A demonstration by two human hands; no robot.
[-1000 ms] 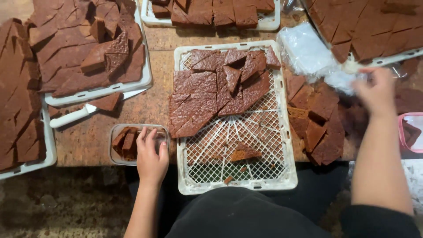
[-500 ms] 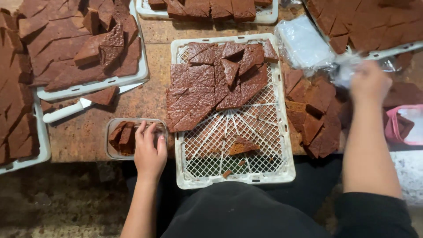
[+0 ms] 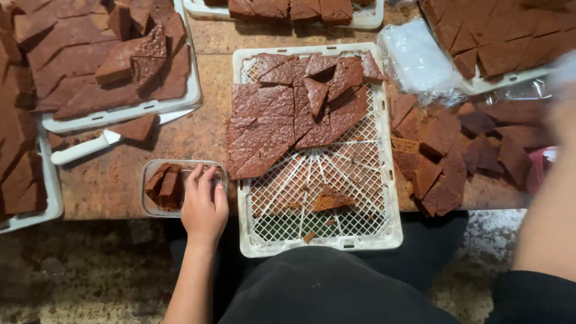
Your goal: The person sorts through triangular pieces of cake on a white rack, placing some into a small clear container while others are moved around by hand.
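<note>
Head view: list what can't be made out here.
- Right hand: blurred and cut off by the right edge; whether it holds anything is unreadable.
- Left hand: fingers reach into the small container; whether they grip a piece is hidden.
- Knife: blade partly under a brown piece.
- Left tray: cut off by the left edge.

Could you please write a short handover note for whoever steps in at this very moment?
Left hand: resting on the right end of the small clear container, fingers over its rim; nothing gripped that I can see.
Right hand: raised at the right edge, blurred; whether it holds anything cannot be told.
The container sits at the table edge, left of the white lattice crate, and holds a few brown cake pieces.
The crate's far half carries cut cake slabs; its near half is mostly bare, with one loose wedge.
More pieces are piled right of the crate.
A white-handled knife lies left.
</note>
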